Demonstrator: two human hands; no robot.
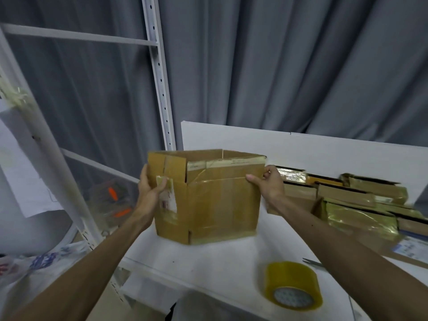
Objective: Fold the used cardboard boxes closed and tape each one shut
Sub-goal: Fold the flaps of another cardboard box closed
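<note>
1. The grey curtain [278, 66] filled the background of my head view. A white shelving rack [159, 77] stood at the left. Neither bore on the task.
2. The white table [220, 258] carried all the work items.
3. The cardboard box [215, 200] sat at the centre of my view, toward the table's far left. Its top was open and the flaps stood upright. Old tape and a torn label marked the near face. Blur prevented me from telling whether its base rested on the table or hung just above it.
4. A stack of other boxes [359, 205], glossy with tape, lay on the right, just beside the held box. I could not tell whether they were finished.
5. The tape roll [293, 286] lay near the table's front edge, well apart from the box. The scissors [312, 262] lay just beyond the roll, partly hidden by the right forearm.
6. The left hand [150, 188] gripped the box's left corner. The thumb lay on the label and the fingers wrapped round the side.
7. The right hand [271, 181] held the right edge. The thumb pressed on the near face at the flap crease and the fingers curled at the corner.
8. Judged step: positioning the box, with folding not yet begun.
9. Judged next move: seat the box squarely and fold the opposing flaps inward until they meet. Then pin the seam with one hand and free the other for the tape roll.
</note>
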